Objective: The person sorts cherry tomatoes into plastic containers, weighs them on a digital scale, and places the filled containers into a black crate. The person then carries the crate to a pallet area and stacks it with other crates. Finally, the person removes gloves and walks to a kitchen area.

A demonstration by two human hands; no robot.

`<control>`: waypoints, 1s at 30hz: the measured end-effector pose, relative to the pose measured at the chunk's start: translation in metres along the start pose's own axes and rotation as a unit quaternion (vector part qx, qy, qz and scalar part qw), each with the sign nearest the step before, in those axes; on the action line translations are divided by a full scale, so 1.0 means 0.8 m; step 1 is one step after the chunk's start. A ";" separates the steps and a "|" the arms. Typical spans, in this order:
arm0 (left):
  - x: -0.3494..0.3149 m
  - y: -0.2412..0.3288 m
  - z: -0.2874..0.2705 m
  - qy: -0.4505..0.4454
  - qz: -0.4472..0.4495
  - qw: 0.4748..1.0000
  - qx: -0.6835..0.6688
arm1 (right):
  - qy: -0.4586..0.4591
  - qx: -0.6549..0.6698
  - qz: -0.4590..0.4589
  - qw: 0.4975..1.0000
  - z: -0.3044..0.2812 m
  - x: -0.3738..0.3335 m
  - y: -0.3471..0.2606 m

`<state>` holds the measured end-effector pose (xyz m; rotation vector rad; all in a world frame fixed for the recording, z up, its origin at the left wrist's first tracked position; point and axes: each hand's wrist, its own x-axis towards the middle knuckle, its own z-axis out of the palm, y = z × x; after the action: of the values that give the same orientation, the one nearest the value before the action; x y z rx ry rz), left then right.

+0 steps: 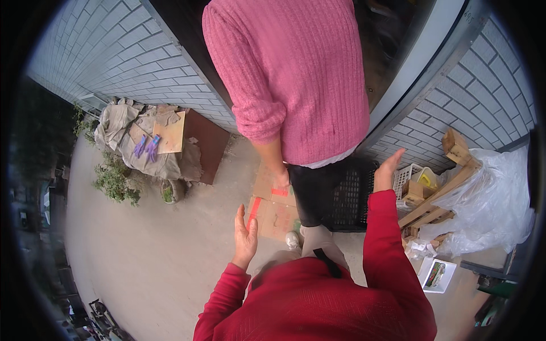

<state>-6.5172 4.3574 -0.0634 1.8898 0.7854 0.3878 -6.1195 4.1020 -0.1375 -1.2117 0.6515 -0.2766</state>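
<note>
My left hand (245, 241) is raised in front of me, open, its fingers pointing up and nothing in it. Off to the right, my right hand (388, 170) is also held up, open and empty, with the fingers stretched out. Between my hands a flattened cardboard box (278, 219) with red strips lies on the ground. A black plastic crate (350, 196) stands right of the cardboard, nearer my right hand but apart from it as far as I can tell. A person in a pink sweater (310, 74) stands before me, and their hand (280, 179) reaches down over the cardboard.
At the left, a cloth-covered pile (176, 162) bears a board (172, 136) and purple gloves (152, 148), beside plants (114, 179). A wooden frame (424, 207), plastic sheeting (483, 199), a white basket (405, 176) and a white box (449, 277) are at right. A doorway opens behind the person.
</note>
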 end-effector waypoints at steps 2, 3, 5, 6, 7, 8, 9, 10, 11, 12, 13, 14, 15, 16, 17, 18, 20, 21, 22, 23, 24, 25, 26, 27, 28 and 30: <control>0.004 -0.012 0.023 -0.028 -0.036 0.999 -0.010 | -0.021 0.048 0.123 0.991 0.064 -0.016 0.048; 0.008 -0.017 0.029 -0.036 -0.063 0.997 -0.022 | -0.080 0.063 0.202 0.974 0.101 -0.031 0.074; 0.032 -0.040 0.034 -0.051 -0.109 0.993 -0.021 | -0.197 0.147 0.178 0.953 0.165 -0.075 0.136; 0.045 -0.053 0.034 -0.059 -0.085 0.995 -0.017 | -0.167 0.141 0.217 0.951 0.174 -0.073 0.146; 0.060 -0.070 0.029 -0.069 -0.106 0.992 0.006 | -0.180 0.109 0.224 0.952 0.179 -0.064 0.152; 0.072 -0.087 0.023 -0.078 -0.135 0.987 0.028 | -0.185 0.065 0.254 0.947 0.180 -0.053 0.154; 0.084 -0.106 0.015 -0.075 -0.147 0.985 0.045 | -0.199 0.027 0.272 0.941 0.182 -0.041 0.157; 0.088 -0.123 0.017 -0.067 -0.187 0.977 0.083 | -0.201 -0.030 0.307 0.930 0.174 -0.015 0.150; 0.092 -0.148 0.010 -0.056 -0.208 0.971 0.099 | -0.204 -0.087 0.329 0.918 0.166 0.003 0.149; 0.092 -0.173 0.008 -0.058 -0.230 0.962 0.137 | -0.209 -0.102 0.349 0.908 0.162 0.019 0.153; 0.094 -0.198 0.003 -0.060 -0.243 0.952 0.173 | -0.208 -0.124 0.366 0.899 0.161 0.034 0.160; 0.092 -0.225 -0.002 -0.098 -0.298 0.933 0.178 | -0.228 -0.137 0.373 0.889 0.156 0.049 0.168; 0.092 -0.252 -0.010 -0.126 -0.330 0.919 0.173 | -0.242 -0.161 0.371 0.882 0.153 0.064 0.180; 0.098 -0.279 -0.017 -0.197 -0.284 0.907 0.241 | -0.250 -0.179 0.356 0.883 0.148 0.077 0.192; 0.099 -0.302 -0.022 -0.223 -0.335 0.884 0.238 | -0.264 -0.207 0.339 0.879 0.135 0.088 0.203; 0.112 -0.322 -0.027 -0.246 -0.382 0.860 0.232 | -0.258 -0.222 0.338 0.878 0.129 0.097 0.214; 0.156 -0.346 -0.034 -0.289 -0.421 0.826 0.239 | -0.216 -0.291 0.340 0.868 0.113 0.110 0.230; 0.192 -0.351 -0.033 -0.276 -0.432 0.825 0.239 | -0.187 -0.348 0.324 0.860 0.107 0.116 0.234; 0.227 -0.349 -0.031 -0.223 -0.371 0.864 0.256 | -0.175 -0.394 0.314 0.846 0.100 0.120 0.235; 0.267 -0.342 -0.026 -0.167 -0.367 0.888 0.220 | -0.144 -0.431 0.331 0.827 0.097 0.123 0.234; 0.308 -0.328 -0.013 -0.117 -0.353 0.904 0.210 | -0.121 -0.484 0.328 0.802 0.094 0.126 0.230; 0.354 -0.313 -0.008 -0.117 -0.316 0.917 0.214 | -0.140 -0.487 0.308 0.806 0.097 0.129 0.227; 0.402 -0.298 0.003 -0.110 -0.310 0.919 0.218 | -0.139 -0.502 0.306 0.797 0.102 0.134 0.225; 0.445 -0.280 0.015 -0.114 -0.303 0.925 0.200 | -0.132 -0.518 0.306 0.788 0.108 0.138 0.224; 0.490 -0.263 0.027 -0.144 -0.270 0.920 0.247 | -0.150 -0.480 0.318 0.804 0.117 0.146 0.224; 0.574 -0.232 0.061 -0.191 -0.235 0.910 0.283 | -0.160 -0.399 0.307 0.849 0.138 0.163 0.234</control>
<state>-6.2151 4.6846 -0.2865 2.1099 1.1188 -0.5571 -5.9768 4.1837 -0.3307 -1.6989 0.8520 0.8048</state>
